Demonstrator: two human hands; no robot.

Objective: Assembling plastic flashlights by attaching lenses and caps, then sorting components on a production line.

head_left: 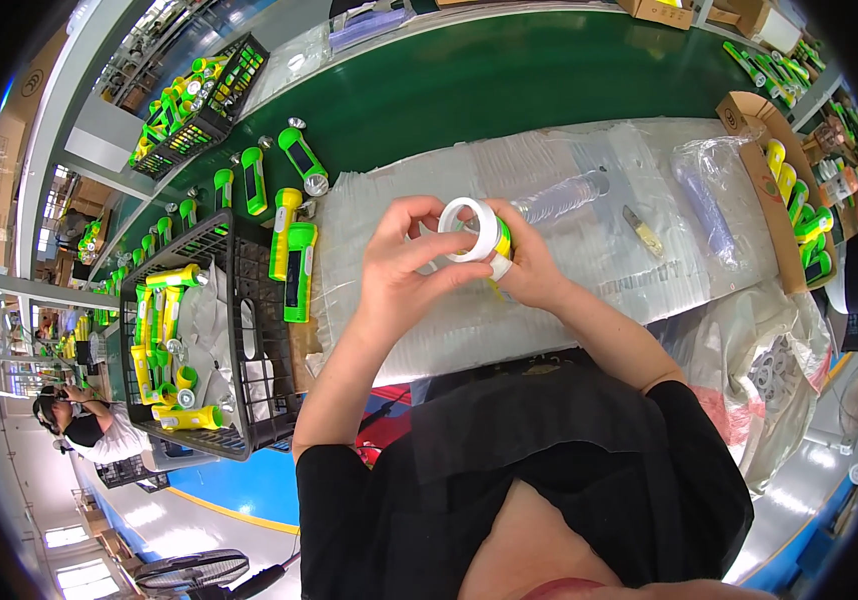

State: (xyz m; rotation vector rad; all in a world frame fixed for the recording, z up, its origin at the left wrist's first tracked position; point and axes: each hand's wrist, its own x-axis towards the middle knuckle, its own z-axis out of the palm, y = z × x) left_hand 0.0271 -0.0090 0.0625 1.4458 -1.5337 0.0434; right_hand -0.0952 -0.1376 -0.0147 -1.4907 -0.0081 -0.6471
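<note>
Over the plastic sheeting [579, 312], the left hand [407, 262] pinches the white ring [490, 232] of a yellow-green flashlight [505, 236], fingers overlapping its opening. The right hand [532, 268] curls around the body, hiding most of it; the ring's inside is hard to make out.

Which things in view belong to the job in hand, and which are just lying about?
Likely part of the job:
white-rimmed green-and-yellow round piece, held by left hand and right hand
green-and-yellow plastic flashlights beside the black plastic crate

Probably just lying about:
small yellow-handled tool
long clear plastic bundle
round black fan
</note>
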